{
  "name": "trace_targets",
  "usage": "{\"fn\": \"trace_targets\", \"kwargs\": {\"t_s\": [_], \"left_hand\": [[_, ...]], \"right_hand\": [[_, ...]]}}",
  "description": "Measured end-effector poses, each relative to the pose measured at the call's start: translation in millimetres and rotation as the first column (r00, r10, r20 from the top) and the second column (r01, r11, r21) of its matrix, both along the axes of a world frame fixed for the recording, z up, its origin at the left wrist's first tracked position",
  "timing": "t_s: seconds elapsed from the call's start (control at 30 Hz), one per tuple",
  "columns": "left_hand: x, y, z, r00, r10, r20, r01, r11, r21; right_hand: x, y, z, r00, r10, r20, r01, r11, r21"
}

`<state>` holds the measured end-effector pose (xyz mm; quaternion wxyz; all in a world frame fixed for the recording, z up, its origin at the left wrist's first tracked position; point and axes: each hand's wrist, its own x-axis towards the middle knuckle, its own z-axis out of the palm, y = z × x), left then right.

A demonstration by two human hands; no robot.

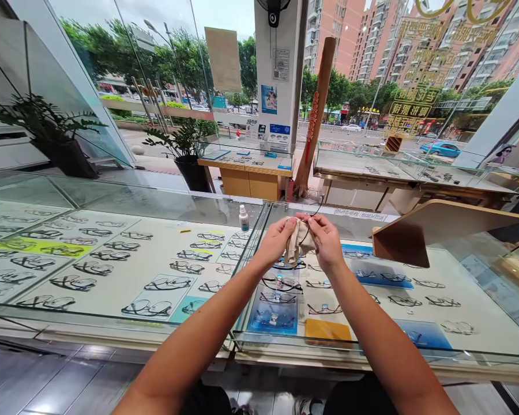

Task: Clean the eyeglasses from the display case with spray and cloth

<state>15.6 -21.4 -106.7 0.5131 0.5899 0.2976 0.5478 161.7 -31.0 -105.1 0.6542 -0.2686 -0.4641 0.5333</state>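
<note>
Above the glass counter, my two hands are close together around a beige cleaning cloth (292, 249). Fingers of my left hand (279, 239) are closed on the cloth, which hangs in folds. My right hand (327, 241) pinches a pair of eyeglasses (318, 207) at the cloth's right side; one thin dark temple sticks up past the fingertips. Cloth and fingers hide most of the frame and lenses. To the left of my hands, a small white bottle (243, 221) with a blue label stands on the counter.
Rows of eyeglasses lie inside the glass display counter (112, 323). A folded yellow cloth (327, 331) is near its front edge. On the right a brown angled stand (400, 245) rises from the top. Beyond are potted plants (192, 167), more cases and a wooden post (318, 109).
</note>
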Motion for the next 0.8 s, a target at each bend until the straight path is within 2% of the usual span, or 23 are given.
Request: {"fn": "trace_targets", "kwargs": {"t_s": [0.1, 0.2, 0.27, 0.37, 0.47, 0.53, 0.6, 0.73, 0.8], "left_hand": [[-13.9, 5.6, 6.8, 0.987, 0.16, 0.034, -0.161, 0.986, 0.04], [-34.6, 16.2, 14.4, 0.915, 0.376, 0.146, -0.389, 0.919, 0.067], [-51.0, 25.3, 20.6, 0.807, 0.534, 0.253, -0.559, 0.828, 0.038], [-76.9, 40.6, 28.5, 0.58, 0.722, 0.377, -0.767, 0.64, -0.044], [-103.2, 56.6, 28.3, 0.381, 0.838, 0.39, -0.876, 0.462, -0.136], [-120.5, 66.9, 22.2, 0.289, 0.888, 0.357, -0.911, 0.37, -0.183], [-135.6, 76.5, 12.4, 0.283, 0.915, 0.287, -0.921, 0.342, -0.184], [-150.5, 92.3, -7.4, 0.373, 0.922, 0.108, -0.909, 0.386, -0.158], [-147.5, 95.8, -12.0, 0.378, 0.924, 0.053, -0.911, 0.381, -0.159]], "right_hand": [[11.9, 2.4, 6.5, 0.997, -0.074, -0.003, 0.074, 0.997, 0.022], [21.5, 6.1, 8.3, 0.994, -0.11, -0.017, 0.111, 0.993, 0.028], [24.4, 8.7, 6.4, 0.995, -0.101, -0.027, 0.102, 0.995, 0.023], [24.6, 11.6, 2.1, 0.996, -0.084, -0.018, 0.084, 0.996, 0.024], [22.9, 13.7, -1.4, 0.997, -0.082, 0.013, 0.082, 0.996, 0.024], [21.9, 14.8, -3.1, 0.996, -0.082, 0.028, 0.081, 0.997, 0.016], [21.2, 15.9, -4.5, 0.996, -0.082, 0.038, 0.081, 0.997, 0.01], [20.4, 17.6, -7.1, 0.993, -0.085, 0.085, 0.084, 0.996, 0.011], [20.3, 18.7, -8.5, 0.988, -0.099, 0.116, 0.097, 0.995, 0.022]]}}
